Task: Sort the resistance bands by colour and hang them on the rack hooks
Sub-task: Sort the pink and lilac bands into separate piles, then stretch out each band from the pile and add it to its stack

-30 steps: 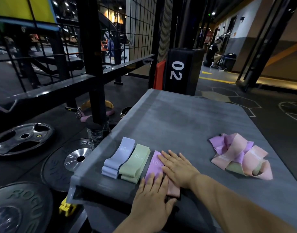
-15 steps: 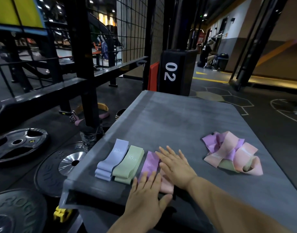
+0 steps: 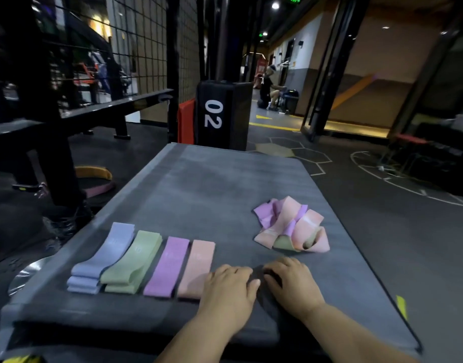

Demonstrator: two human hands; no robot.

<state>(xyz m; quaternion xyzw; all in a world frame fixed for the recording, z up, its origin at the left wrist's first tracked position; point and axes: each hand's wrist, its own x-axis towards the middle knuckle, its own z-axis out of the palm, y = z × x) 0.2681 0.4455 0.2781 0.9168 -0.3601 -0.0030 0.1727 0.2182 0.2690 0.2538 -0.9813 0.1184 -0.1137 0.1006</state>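
Note:
Flat resistance bands lie in a row on the grey padded box [image 3: 225, 184]: a lavender stack [image 3: 104, 255], a green stack [image 3: 133, 260], a purple band [image 3: 167, 265] and a pink band [image 3: 197, 268]. A tangled heap of pink, purple and green bands [image 3: 290, 226] sits to the right. My left hand [image 3: 229, 289] rests palm down just right of the pink band, fingers loosely bent. Beside it my right hand [image 3: 293, 282] lies on the box below the heap. Neither hand holds a band.
A black rack upright [image 3: 52, 132] and wire mesh stand at the left. A black pad marked 02 [image 3: 219, 113] stands behind the box. A weight plate [image 3: 25, 276] and loops of band [image 3: 94, 179] lie on the floor at left. A person sits far back.
Both hands have lifted off the purple and pink bands and moved right onto the bare box top. The pink band now lies uncovered. The view has shifted right.

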